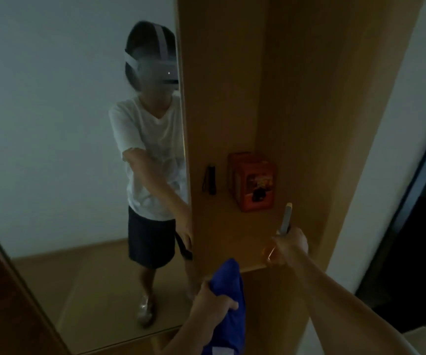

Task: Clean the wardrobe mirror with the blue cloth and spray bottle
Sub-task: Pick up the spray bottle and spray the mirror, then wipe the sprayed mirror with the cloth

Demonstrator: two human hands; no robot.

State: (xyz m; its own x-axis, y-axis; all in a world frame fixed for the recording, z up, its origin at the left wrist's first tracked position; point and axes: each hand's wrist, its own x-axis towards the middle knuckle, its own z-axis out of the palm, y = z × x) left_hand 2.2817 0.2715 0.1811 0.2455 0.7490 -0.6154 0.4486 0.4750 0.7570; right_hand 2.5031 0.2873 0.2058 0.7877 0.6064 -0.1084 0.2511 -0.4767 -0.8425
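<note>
- The wardrobe mirror (66,149) fills the left half of the view, its right edge meeting the wooden wardrobe (309,98); it reflects a person in a white T-shirt, dark shorts and a headset.
- The blue cloth (228,303) hangs bunched low in the middle, just in front of the mirror's lower right corner.
- The left hand (213,301) grips the cloth, fingers curled round its folds.
- The right hand (287,248) is stretched over the front edge of the wardrobe shelf (232,226), fingers closed round an object with a pale, narrow part sticking up above the knuckles; blur and dim light keep me from telling whether it is the spray bottle.
- Toward the back of the shelf stands an orange box (254,181), with a small black flashlight-like item (210,180) upright just to its left, near the shelf's left edge.
- A dark doorway (411,239) lies to the right of the wardrobe.
</note>
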